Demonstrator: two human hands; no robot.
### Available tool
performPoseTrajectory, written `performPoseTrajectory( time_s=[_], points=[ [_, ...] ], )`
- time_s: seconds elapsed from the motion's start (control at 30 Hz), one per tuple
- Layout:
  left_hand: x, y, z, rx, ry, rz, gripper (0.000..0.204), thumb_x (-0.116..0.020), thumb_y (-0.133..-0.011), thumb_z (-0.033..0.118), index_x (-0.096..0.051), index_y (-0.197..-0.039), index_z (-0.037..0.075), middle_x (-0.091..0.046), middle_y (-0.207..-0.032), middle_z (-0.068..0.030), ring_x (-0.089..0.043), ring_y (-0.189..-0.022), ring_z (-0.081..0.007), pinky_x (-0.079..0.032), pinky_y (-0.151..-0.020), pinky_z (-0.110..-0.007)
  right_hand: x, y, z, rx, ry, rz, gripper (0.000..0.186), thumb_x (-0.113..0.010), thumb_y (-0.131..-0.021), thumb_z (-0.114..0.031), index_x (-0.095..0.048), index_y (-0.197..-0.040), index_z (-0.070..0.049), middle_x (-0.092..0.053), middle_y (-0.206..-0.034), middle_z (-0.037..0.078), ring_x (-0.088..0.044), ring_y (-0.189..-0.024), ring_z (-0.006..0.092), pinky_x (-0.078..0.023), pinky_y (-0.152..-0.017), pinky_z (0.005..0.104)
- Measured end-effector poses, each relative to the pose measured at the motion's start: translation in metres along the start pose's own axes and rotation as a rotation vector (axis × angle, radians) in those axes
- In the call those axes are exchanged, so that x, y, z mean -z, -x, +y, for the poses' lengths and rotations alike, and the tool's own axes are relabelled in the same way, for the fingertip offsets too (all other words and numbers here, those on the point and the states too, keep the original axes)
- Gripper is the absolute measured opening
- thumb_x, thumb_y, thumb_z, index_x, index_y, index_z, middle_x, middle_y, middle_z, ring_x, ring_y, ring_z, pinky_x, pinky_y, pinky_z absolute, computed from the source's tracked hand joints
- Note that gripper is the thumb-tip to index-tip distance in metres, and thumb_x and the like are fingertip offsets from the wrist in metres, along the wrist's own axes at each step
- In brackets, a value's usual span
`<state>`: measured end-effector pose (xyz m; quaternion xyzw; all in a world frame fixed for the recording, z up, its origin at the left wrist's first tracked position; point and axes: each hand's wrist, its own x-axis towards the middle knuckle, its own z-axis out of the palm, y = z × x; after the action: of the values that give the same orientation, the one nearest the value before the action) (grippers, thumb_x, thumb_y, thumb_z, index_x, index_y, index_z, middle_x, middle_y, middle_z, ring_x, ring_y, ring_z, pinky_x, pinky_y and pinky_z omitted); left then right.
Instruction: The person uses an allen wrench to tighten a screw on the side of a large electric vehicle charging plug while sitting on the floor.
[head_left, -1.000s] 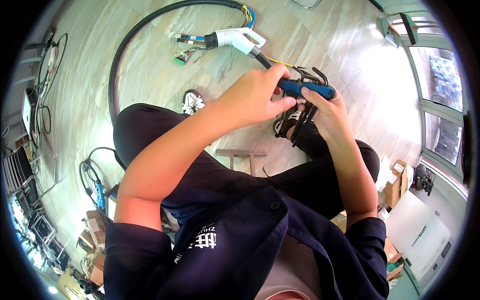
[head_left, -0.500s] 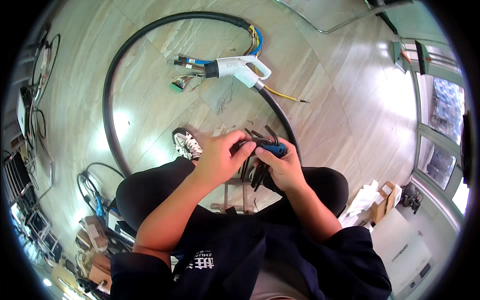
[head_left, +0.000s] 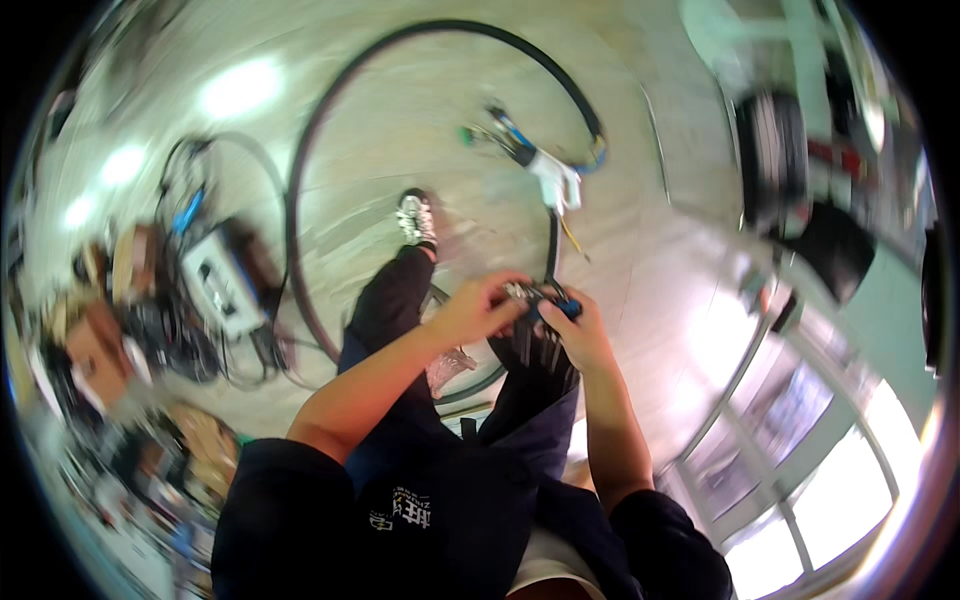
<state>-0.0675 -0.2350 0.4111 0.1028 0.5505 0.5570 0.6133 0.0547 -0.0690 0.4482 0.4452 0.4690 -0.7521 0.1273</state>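
Observation:
Both hands are closed on a set of black L-shaped hex keys with a blue holder (head_left: pixel 567 306), held in front of my lap. My right hand (head_left: pixel 585 330) grips the blue holder from the right, thumb on top. On the other side, my left hand (head_left: pixel 482 308) pinches the keys near their bent ends. Several key shafts hang down below the fingers; blur hides which key the left fingers touch. Beyond my hands, a white charging gun (head_left: pixel 553 180) lies on the floor with loose wires out of its front. Its thick black cable (head_left: pixel 296 200) loops widely around it.
A white-and-blue box (head_left: pixel 222 280) with cords stands on the floor at left. Cardboard boxes (head_left: pixel 100 355) and clutter crowd the lower left. My shoe (head_left: pixel 415 217) rests inside the cable loop. A black chair (head_left: pixel 775 160) is at the far right, with a glazed door frame (head_left: pixel 780 430) below.
The view has swung round, so the charging gun and cable appear shifted right and turned. My legs have changed position, with one stretched forward. Both hands still hold the hex key set.

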Motion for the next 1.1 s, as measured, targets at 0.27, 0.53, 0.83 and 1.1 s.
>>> performPoseTrajectory(
  time_s=[0.27, 0.53, 0.83, 1.1],
  points=[
    [0.022, 0.229, 0.14, -0.414, 0.224, 0.374, 0.02, -0.068, -0.092, 0.012, -0.053, -0.089, -0.001, -0.066, -0.074, -0.0073, -0.066, -0.067, -0.0102, -0.052, -0.056, -0.026, -0.201, 0.109, -0.188, -0.048, 0.496, -0.441, 0.036, -0.074, -0.086, -0.017, -0.063, -0.114, 0.003, -0.065, -0.088, 0.003, -0.061, -0.07, 0.0103, -0.05, -0.064, 0.0241],
    [0.078, 0.412, 0.163, -0.663, 0.386, 0.989, 0.022, -0.068, -0.092, 0.018, -0.057, -0.1, 0.0, -0.065, -0.067, -0.006, -0.063, -0.059, -0.0106, -0.048, -0.052, -0.025, -0.451, 0.152, -0.223, -0.083, 0.854, -0.908, 0.039, -0.075, -0.085, -0.014, -0.062, -0.117, 0.003, -0.067, -0.09, 0.004, -0.061, -0.07, 0.0102, -0.048, -0.063, 0.0227],
    [0.043, 0.524, 0.11, -0.861, 0.884, 1.417, 0.032, -0.071, -0.09, 0.017, -0.061, -0.116, 0.001, -0.068, -0.093, -0.007, -0.065, -0.083, -0.0136, -0.054, -0.074, -0.028, -0.616, 0.234, -0.138, -0.394, 1.054, -1.319, 0.023, -0.067, -0.092, -0.016, -0.061, -0.107, 0.0, -0.067, -0.092, 0.008, -0.064, -0.074, 0.0144, -0.054, -0.066, 0.0289],
    [0.014, 0.662, 0.113, -1.238, 1.26, 1.657, 0.038, -0.066, -0.094, 0.023, -0.052, -0.121, 0.0, -0.065, -0.1, -0.012, -0.068, -0.083, -0.0212, -0.057, -0.074, -0.034, -0.732, 0.337, -0.056, -0.65, 1.008, -1.608, 0.027, -0.056, -0.099, -0.019, -0.058, -0.117, 0.002, -0.067, -0.106, 0.011, -0.067, -0.091, 0.0199, -0.057, -0.077, 0.0354]
  ],
)
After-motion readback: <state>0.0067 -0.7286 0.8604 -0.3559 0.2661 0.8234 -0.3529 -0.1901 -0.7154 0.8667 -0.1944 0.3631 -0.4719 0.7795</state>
